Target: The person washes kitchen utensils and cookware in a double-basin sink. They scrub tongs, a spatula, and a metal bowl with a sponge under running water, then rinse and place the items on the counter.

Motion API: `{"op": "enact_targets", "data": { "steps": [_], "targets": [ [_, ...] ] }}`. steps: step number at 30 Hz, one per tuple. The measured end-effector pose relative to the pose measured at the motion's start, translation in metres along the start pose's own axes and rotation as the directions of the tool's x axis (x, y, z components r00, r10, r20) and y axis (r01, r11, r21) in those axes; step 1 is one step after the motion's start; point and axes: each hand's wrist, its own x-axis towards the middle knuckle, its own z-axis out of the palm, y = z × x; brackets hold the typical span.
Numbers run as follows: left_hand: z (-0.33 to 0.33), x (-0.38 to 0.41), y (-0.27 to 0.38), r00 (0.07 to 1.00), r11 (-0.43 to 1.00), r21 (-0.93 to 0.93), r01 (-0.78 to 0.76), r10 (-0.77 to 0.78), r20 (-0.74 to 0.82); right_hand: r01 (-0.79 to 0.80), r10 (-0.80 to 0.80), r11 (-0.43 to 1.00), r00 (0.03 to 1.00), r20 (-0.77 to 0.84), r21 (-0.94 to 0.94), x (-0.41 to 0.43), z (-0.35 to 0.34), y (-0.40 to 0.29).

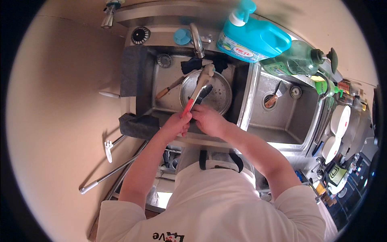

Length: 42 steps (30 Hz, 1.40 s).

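Over the left sink basin, my left hand (178, 124) grips the red handle (187, 108) of a narrow metal tool, whose type is unclear. A long pale piece (206, 75) lies along the tool, pointing towards the faucet. My right hand (208, 119) is close beside the handle with curled fingers; whether it holds anything is hidden. Beneath them a round metal pan (223, 96) stands in the basin, with water drops on it. A dark piece (205, 92) is over the pan, and another dark piece (191, 65) lies behind it. A wooden-handled tool (163, 93) lies left of the pan.
A curved faucet (196, 39) overhangs the basin. A turquoise detergent jug (254, 37) and a green pump bottle (291, 59) stand behind. The right basin holds a wooden-handled scraper (272, 100) by its drain. Dark cloths (137, 125) drape the left rim; white bowls (340, 121) are far right.
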Motion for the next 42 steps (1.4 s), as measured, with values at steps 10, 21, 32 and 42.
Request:
{"op": "enact_targets", "data": {
  "steps": [10,21,32,42],
  "targets": [
    [0.011,0.004,-0.002,0.997,0.988,0.147,0.05,-0.039,-0.073,0.035,-0.032,0.996,0.999,0.042,-0.086,-0.003,-0.016,0.028],
    [0.02,-0.015,0.036,0.973,0.91,0.388,0.148,-0.064,-0.222,-0.106,0.083,0.973,0.99,-0.115,-0.206,0.001,-0.03,0.027],
    [0.017,-0.04,0.033,0.967,0.904,0.396,0.159,-0.062,-0.247,-0.036,0.04,0.961,0.999,0.008,-0.276,-0.008,-0.024,0.051],
    [0.003,-0.041,0.019,0.975,0.726,0.68,0.108,0.055,-0.214,-0.043,0.114,0.916,0.981,0.157,-0.4,0.001,-0.027,0.045]
  ]
}}
